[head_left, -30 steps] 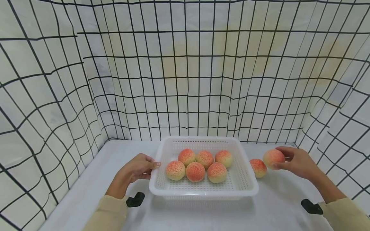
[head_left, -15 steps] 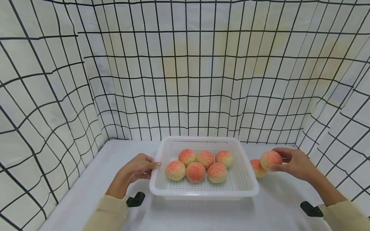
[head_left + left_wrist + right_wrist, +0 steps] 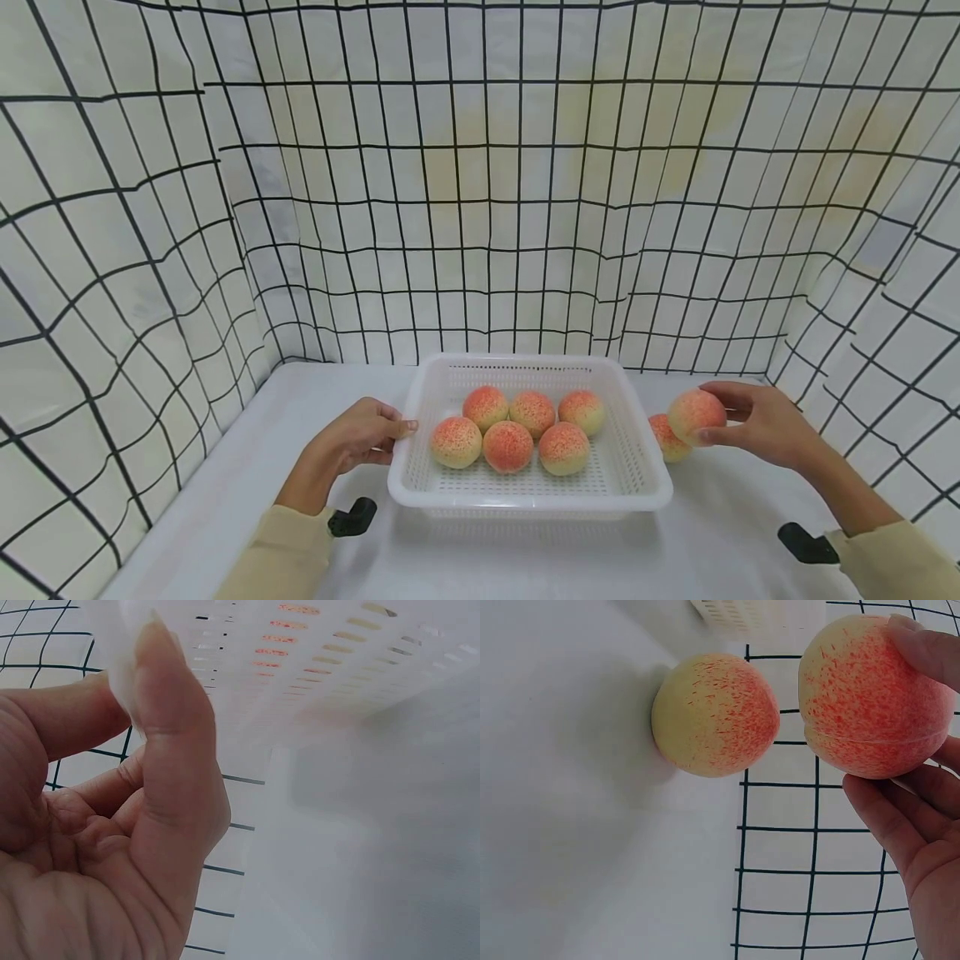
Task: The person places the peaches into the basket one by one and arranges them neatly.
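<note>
A white plastic basket [image 3: 525, 502] stands in the middle of the table in the head view, with several red-and-yellow peaches [image 3: 507, 447] in two rows inside. My left hand [image 3: 354, 435] pinches its left rim between thumb and fingers; the left wrist view shows the thumb [image 3: 176, 712] against the basket wall. Right of the basket, my right hand [image 3: 768, 427] holds a peach [image 3: 693, 417] by its right side. Another peach [image 3: 712, 716] rests on the table beside the basket, partly hidden behind the held one in the head view. The right wrist view shows the two peaches apart.
A white tabletop [image 3: 525, 558] surrounds the basket. White walls with a black grid [image 3: 517, 208] enclose the table at the back and both sides. Black pieces [image 3: 352, 518] stick out from both sleeves.
My right hand has moved a little to the left with its peach, covering more of the peach on the table. My left hand and the basket have stayed nearly still.
</note>
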`<state>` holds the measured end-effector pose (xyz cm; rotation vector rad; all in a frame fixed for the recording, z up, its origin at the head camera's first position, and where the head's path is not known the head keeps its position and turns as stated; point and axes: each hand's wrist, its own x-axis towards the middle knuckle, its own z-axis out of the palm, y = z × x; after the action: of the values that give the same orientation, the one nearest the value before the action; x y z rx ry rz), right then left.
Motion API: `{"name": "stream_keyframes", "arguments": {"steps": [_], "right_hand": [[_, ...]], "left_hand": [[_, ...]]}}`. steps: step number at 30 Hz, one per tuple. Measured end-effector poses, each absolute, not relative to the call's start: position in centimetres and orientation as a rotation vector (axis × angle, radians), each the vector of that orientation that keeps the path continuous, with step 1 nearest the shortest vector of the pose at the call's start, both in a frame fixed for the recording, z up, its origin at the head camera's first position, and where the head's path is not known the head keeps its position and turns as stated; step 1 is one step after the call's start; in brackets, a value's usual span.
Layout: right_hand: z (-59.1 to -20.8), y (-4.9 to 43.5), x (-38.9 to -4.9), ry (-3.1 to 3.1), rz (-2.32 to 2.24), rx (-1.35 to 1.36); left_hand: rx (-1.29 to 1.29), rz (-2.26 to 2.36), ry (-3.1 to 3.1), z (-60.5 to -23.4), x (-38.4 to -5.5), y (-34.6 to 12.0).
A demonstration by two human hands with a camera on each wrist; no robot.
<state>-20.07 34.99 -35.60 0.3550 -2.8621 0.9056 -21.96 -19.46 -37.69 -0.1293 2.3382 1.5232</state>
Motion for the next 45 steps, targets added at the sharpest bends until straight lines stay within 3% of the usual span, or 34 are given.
{"name": "stream_keyframes", "arguments": {"steps": [45], "right_hand": [[-34.0,29.6,-19.2,-2.841,0.972,0.576]], "left_hand": [[-0.167,1.519,2.340,-37.8,-22.2,-19.4]]}}
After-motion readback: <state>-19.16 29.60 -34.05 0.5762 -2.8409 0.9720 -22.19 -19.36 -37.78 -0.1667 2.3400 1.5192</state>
